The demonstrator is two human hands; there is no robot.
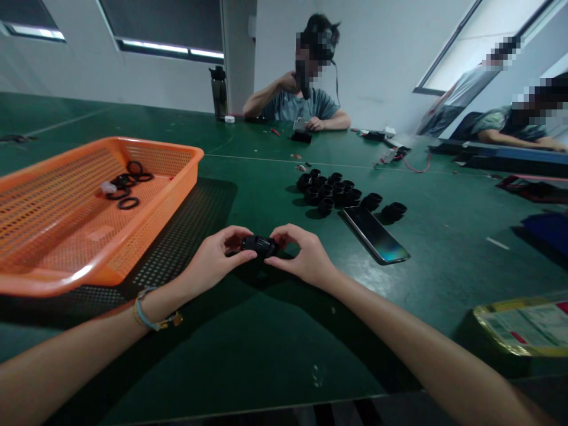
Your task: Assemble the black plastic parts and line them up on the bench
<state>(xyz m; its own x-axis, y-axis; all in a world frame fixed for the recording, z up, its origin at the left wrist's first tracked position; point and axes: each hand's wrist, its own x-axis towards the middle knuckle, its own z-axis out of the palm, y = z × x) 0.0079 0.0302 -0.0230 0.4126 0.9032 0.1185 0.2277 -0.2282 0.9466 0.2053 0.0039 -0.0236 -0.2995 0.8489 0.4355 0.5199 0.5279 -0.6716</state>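
A small black cylindrical part [260,244] is held just above the green table [275,331], gripped from both sides. My left hand [217,254] pinches its left end with thumb and fingers closed. My right hand [302,255] pinches its right end the same way. A bracelet sits on my left wrist. Beyond my hands lies a cluster of several similar black parts [331,192].
An orange mesh tray [173,183] with several black rings [128,183] sits at the left. A dark phone [375,234] lies right of centre. A packet [523,325] is at the right edge. A person sits across the table, others at the far right. A bottle [219,92] stands at the back.
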